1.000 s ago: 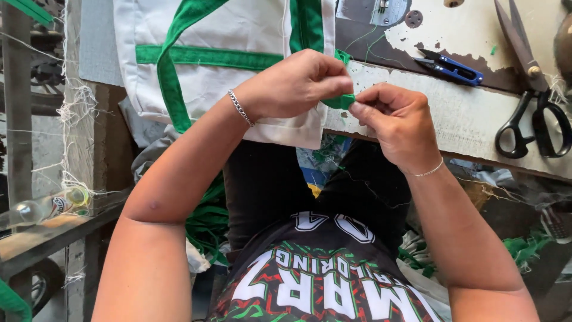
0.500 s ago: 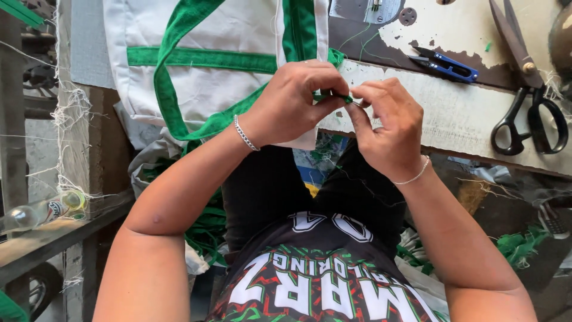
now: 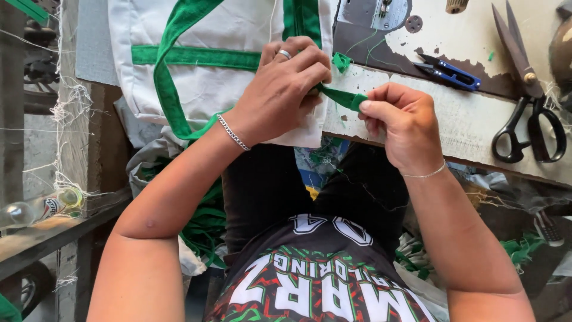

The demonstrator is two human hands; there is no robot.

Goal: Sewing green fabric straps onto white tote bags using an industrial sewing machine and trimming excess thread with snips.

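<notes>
Between my two hands a short stretch of green binding tape [image 3: 341, 96] runs taut, just above the near edge of the worn white worktable [image 3: 453, 128]. My left hand [image 3: 280, 89] is closed down over the edge of the white fabric bag [image 3: 208, 89], fingers curled and pressing the tape against the cloth where it leaves the bag's corner; a ring sits on one finger and a chain bracelet lies at the wrist. My right hand [image 3: 402, 128] is pinched shut on the free end of the tape, thumb and forefinger together, the folded tip showing just past the thumb. The hands are near each other but not touching.

Beyond my left hand the bag lies flat, crossed by a sewn green band, with a loose loop of the same tape curving down its left side and under my wrist. Beyond my right hand, well apart from it, blue thread snips [image 3: 450, 73] rest on the tabletop, and further right lie large black-handled scissors [image 3: 527, 95], blades pointing away from me. Below both hands, green offcuts [image 3: 205, 226] hang beside my lap.
</notes>
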